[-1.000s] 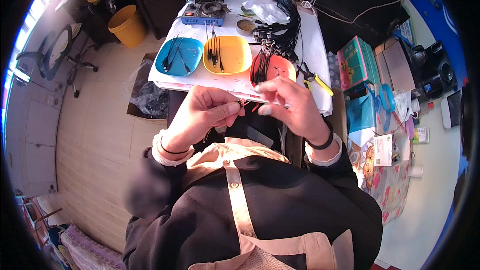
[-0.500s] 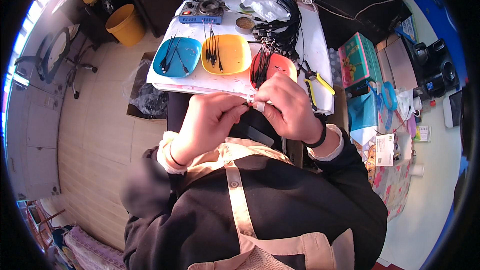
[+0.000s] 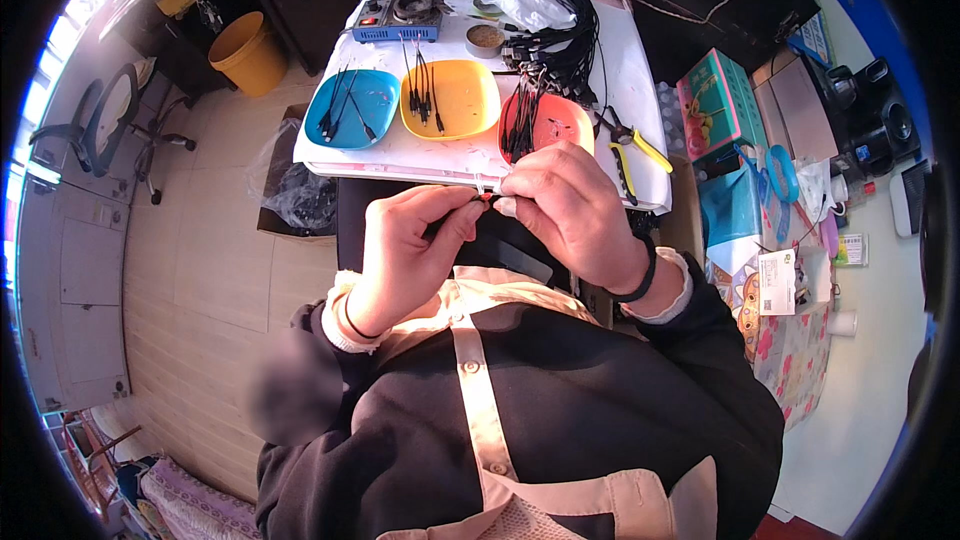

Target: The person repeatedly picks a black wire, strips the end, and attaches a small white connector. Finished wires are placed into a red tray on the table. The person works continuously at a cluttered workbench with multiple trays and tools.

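My left hand (image 3: pixel 412 250) and my right hand (image 3: pixel 572 208) meet fingertip to fingertip just in front of the table's near edge. Both are closed in a pinch on a small red-and-black wire end (image 3: pixel 486 197); the fingers hide most of it. Beyond them, a red tray (image 3: pixel 572 120) holds several black cables whose ends hang over its left side. A yellow tray (image 3: pixel 475 105) and a blue tray (image 3: pixel 372 90) stand to its left, each with a few black cables. Right of the red tray lie yellow-handled pliers (image 3: pixel 640 150), nearest to my right hand.
The white table (image 3: pixel 630 50) also bears a blue heating unit (image 3: pixel 398 28), a round tin (image 3: pixel 485 40) and a heap of black cables (image 3: pixel 560 40). An open carton (image 3: pixel 280 210) with plastic film stands at left. A green-and-pink box (image 3: pixel 715 105) is at right.
My fingertips stay pinched together and have shifted slightly left. More of the red-and-black piece shows between them. The whole view has tilted a little.
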A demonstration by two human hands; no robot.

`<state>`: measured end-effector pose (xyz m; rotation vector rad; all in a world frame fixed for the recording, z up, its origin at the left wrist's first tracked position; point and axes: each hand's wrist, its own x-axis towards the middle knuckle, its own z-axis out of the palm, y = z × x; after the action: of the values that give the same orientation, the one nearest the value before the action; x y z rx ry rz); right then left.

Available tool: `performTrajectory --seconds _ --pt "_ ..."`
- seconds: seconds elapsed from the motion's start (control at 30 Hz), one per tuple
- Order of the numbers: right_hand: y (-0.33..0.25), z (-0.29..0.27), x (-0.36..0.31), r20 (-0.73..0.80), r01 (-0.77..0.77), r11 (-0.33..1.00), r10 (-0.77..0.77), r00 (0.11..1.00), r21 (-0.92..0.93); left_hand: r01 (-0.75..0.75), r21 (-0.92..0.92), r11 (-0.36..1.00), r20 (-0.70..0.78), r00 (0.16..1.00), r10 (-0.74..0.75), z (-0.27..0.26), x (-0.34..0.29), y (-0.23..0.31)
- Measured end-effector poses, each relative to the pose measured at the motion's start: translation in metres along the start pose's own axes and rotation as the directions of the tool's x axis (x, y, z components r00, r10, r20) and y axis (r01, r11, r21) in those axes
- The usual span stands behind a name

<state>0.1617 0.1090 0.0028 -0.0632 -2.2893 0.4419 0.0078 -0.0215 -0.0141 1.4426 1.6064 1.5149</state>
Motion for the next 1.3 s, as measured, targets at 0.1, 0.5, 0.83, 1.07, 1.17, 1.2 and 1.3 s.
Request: performTrajectory --seconds 0.1,0.5,0.83,1.07,1.17,1.2,1.3 --pt "0.001 0.004 -0.004 0.094 -0.219 0.956 0.204 0.974 0.197 -0.064 0.117 0.991 -0.031 0.997 0.068 0.004 -0.004 0.0" --pt "0.013 0.0 -0.009 0.148 -0.329 0.859 0.294 0.944 0.391 0.114 -0.241 0.964 0.022 0.993 -0.112 0.002 0.001 -0.002" --pt "-0.005 0.007 -0.008 0.184 -0.389 0.824 0.343 0.921 0.412 -0.423 0.418 0.804 0.03 0.891 0.453 0.003 -0.006 -0.004" --pt "0.006 -0.008 0.004 0.253 -0.186 0.863 0.07 0.965 0.47 0.157 -0.41 0.899 0.315 0.949 -0.022 -0.016 -0.004 -0.009" --pt "0.009 -0.006 0.006 0.196 -0.04 0.897 -0.053 0.979 0.441 0.253 -0.474 0.843 0.375 0.925 -0.066 -0.016 -0.002 -0.009" --pt "0.009 -0.005 0.005 0.184 -0.028 0.909 -0.054 0.981 0.415 0.27 -0.477 0.836 0.365 0.927 -0.09 -0.015 -0.002 -0.009" --pt "0.011 -0.003 -0.001 0.161 -0.012 0.937 -0.047 0.986 0.35 0.269 -0.565 0.78 0.312 0.945 -0.1 -0.009 -0.001 -0.013"
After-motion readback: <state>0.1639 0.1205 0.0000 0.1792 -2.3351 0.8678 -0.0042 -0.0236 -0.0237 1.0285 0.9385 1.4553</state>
